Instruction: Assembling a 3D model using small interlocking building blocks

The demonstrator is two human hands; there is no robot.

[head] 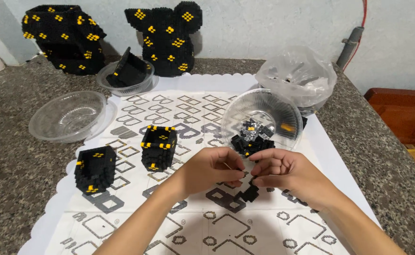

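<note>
My left hand [214, 169] and my right hand [283, 171] meet over a printed instruction sheet [207, 222], fingertips pinched together on a small black brick piece [249, 192] that hangs just below them. Right behind my hands, a tilted clear plastic bowl [273, 111] holds several loose black, grey and yellow bricks. Two small hollow black-and-yellow brick blocks stand on the sheet to the left, one [159, 147] near the middle and one [95, 168] further left.
An empty clear bowl [68, 115] sits at the left. Another clear bowl [141, 85] holds a black brick part. Two large black-and-yellow brick builds [63, 38] [167, 40] stand against the wall. A clear plastic bag [299, 73] lies at the back right. The speckled stone counter [387, 156] ends at the right.
</note>
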